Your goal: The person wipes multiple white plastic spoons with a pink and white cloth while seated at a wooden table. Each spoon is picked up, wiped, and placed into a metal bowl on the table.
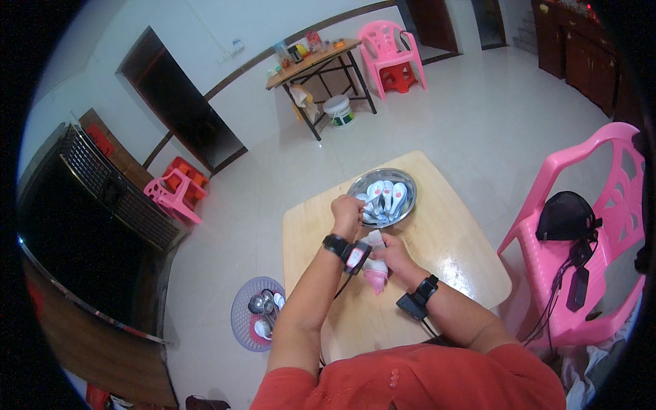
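Note:
On the small wooden table stands a round metal bowl with several white ceramic spoons bearing red prints. My left hand is at the bowl's near left rim, its fingers closed on a spoon's handle. Nearer to me, my right hand grips a white and pink cloth, which hangs down below the fingers. Both wrists wear black straps with small devices, and the left one partly hides the cloth.
A purple plastic basket with metal ladles and white spoons sits low left of the table. A pink plastic chair at right holds a black cap and cables. Farther off stand a side table and a white bucket.

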A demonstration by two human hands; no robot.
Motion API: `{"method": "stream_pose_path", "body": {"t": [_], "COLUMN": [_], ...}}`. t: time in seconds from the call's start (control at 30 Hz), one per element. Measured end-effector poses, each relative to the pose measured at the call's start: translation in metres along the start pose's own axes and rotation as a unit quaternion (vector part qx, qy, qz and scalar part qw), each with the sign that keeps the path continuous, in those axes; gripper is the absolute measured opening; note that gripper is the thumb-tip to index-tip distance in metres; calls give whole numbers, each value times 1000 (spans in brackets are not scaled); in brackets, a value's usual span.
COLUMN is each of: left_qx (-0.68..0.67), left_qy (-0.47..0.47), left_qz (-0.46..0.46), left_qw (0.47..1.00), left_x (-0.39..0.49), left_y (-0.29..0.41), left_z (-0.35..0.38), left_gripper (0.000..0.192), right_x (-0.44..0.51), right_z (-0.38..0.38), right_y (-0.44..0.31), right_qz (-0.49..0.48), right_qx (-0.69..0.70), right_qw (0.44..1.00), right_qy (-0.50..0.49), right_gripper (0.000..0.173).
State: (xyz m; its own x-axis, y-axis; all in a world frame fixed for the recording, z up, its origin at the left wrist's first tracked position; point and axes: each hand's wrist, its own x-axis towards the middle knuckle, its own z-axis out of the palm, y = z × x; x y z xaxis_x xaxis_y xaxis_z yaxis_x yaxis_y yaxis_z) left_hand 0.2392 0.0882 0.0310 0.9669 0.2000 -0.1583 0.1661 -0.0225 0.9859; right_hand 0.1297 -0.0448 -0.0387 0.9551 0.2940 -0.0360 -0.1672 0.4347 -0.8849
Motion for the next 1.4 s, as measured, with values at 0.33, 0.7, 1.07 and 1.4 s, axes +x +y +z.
{"method": "stream_pose_path", "body": {"t": [0.33, 0.7, 1.07, 1.4], "left_qx": [-103, -124, -72, -201], "left_qy": [100, 138, 141, -417], "left_qz": [-18, -63, -36, 294], "left_qw": [990, 981, 987, 836], "left_x": [-143, -164, -179, -264], "left_y": [-14, -62, -59, 82], "left_z": [-79, -68, -68, -62], "left_gripper": [6, 7, 17, 13], "right_x": [-12, -10, -3, -6], "right_z": [10, 5, -1, 8], "right_y": [-18, -14, -8, -17], "right_qz": [13, -53, -77, -49], "right_qx": [42, 41, 76, 113], "right_qw": [998, 991, 982, 985], "right_qy": [35, 119, 156, 121], "right_gripper": [36, 33, 29, 30]}}
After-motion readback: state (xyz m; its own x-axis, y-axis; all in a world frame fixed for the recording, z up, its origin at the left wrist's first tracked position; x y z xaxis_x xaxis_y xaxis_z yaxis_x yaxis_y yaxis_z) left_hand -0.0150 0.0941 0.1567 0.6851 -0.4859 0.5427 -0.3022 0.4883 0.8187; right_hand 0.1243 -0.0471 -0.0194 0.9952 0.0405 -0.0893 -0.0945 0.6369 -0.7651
